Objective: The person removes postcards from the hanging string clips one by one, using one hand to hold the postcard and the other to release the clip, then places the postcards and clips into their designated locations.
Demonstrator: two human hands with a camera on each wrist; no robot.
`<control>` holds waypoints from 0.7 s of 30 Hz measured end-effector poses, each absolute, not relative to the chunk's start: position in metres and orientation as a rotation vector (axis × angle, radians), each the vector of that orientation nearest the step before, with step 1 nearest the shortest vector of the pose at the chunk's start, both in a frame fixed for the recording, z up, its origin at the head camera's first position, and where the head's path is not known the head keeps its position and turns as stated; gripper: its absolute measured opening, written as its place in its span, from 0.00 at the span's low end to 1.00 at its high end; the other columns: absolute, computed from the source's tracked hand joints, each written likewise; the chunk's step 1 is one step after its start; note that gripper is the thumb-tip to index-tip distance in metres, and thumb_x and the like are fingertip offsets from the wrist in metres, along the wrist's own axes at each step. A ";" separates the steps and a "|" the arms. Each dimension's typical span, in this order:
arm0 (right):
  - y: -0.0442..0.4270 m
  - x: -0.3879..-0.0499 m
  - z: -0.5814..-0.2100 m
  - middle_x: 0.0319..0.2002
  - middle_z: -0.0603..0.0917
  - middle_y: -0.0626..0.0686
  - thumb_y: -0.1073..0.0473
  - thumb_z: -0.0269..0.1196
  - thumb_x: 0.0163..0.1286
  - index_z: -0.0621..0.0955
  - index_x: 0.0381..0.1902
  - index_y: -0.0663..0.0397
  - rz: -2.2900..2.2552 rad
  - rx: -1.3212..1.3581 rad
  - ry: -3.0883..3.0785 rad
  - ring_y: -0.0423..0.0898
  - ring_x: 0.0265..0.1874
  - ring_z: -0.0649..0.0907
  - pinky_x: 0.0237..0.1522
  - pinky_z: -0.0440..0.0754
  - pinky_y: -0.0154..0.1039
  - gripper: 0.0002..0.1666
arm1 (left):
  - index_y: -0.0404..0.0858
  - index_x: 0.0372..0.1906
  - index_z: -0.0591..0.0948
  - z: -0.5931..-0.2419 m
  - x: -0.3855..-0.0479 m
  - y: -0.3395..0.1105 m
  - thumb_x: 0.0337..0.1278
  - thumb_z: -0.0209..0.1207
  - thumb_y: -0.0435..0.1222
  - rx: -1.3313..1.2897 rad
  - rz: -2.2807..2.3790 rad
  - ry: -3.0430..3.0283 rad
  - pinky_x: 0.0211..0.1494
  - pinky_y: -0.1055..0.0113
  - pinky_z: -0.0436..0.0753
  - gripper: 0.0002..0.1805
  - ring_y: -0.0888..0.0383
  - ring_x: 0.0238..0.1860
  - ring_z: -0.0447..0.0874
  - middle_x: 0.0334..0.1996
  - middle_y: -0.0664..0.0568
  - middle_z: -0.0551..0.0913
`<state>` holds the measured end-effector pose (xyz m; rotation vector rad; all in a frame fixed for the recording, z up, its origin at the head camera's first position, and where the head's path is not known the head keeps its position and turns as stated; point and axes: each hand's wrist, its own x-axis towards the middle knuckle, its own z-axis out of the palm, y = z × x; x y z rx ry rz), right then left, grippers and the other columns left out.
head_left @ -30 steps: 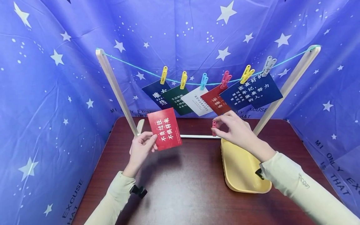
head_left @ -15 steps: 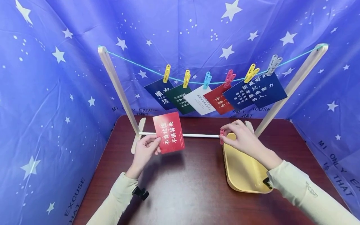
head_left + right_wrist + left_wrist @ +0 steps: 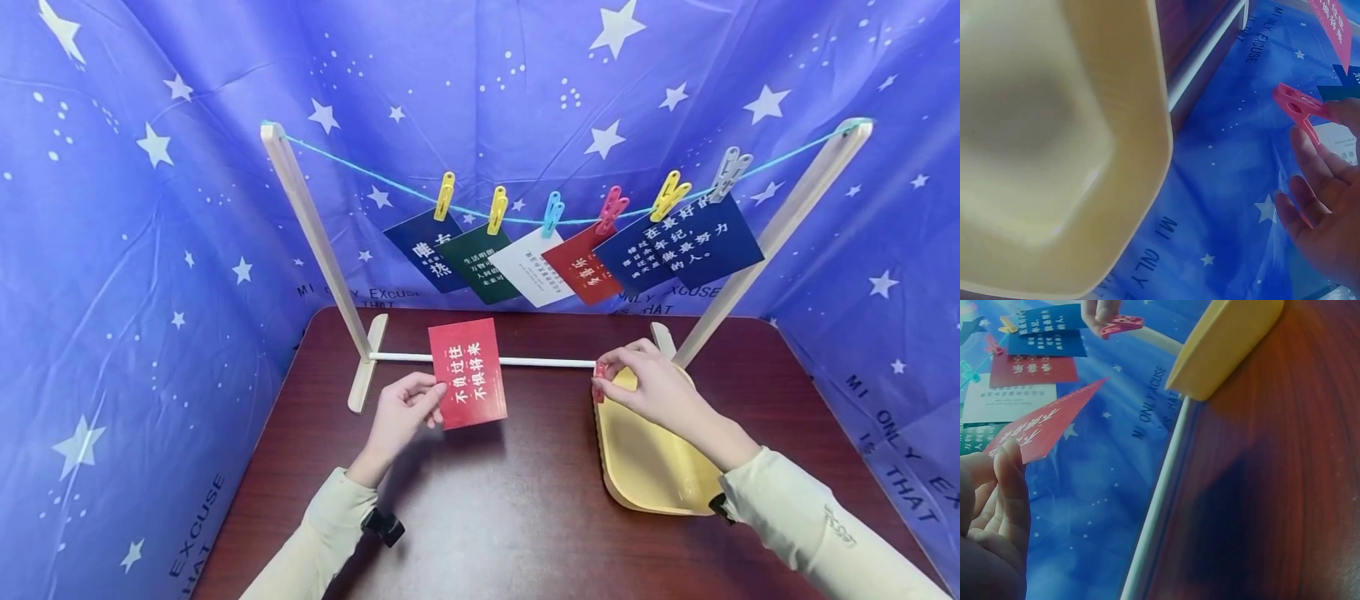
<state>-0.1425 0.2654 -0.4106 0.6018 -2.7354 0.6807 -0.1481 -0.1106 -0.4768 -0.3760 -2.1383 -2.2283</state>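
Note:
My left hand (image 3: 399,417) pinches the left edge of a red card (image 3: 471,375) with white characters, held above the table in front of the white crossbar. In the left wrist view the same card (image 3: 1054,428) tilts between thumb and fingers. Between thumb and forefinger, my right hand (image 3: 660,392) pinches a pink clothespin (image 3: 598,382) over the yellow basket's left rim. The right wrist view shows that clothespin (image 3: 1300,107) gripped at one end. Cards hang in a row from a teal cord, among them a green card (image 3: 480,262) and a white card (image 3: 532,268).
The yellow basket (image 3: 611,479) stands on the right of the brown table (image 3: 487,533). Two wooden posts, left (image 3: 315,233) and right (image 3: 780,237), hold the cord, joined low down by a white crossbar (image 3: 551,362). Yellow, blue, pink and grey pins sit on the cord.
My left hand has moved right and slightly down with the red card. My right hand, still pinching the pink clothespin, has come down and right toward the basket. The view has shifted a little.

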 end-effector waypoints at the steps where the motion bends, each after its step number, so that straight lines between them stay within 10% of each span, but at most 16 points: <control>1: 0.266 -0.142 -0.412 0.29 0.84 0.37 0.57 0.75 0.63 0.87 0.39 0.49 0.682 0.601 -2.737 0.46 0.42 0.79 0.38 0.79 0.45 0.08 | 0.18 0.43 0.80 -0.478 -0.147 -0.109 0.68 0.61 0.23 -0.377 -2.233 -2.148 0.21 0.74 0.80 0.07 0.65 0.17 0.80 0.23 0.40 0.85; 21: 0.286 -0.127 -0.428 0.27 0.84 0.32 0.60 0.76 0.61 0.84 0.32 0.44 0.706 0.652 -2.740 0.47 0.41 0.80 0.46 0.76 0.46 0.09 | 0.20 0.43 0.81 -0.498 -0.135 -0.083 0.69 0.63 0.26 -0.473 -2.296 -2.325 0.22 0.74 0.81 0.09 0.66 0.16 0.80 0.19 0.42 0.84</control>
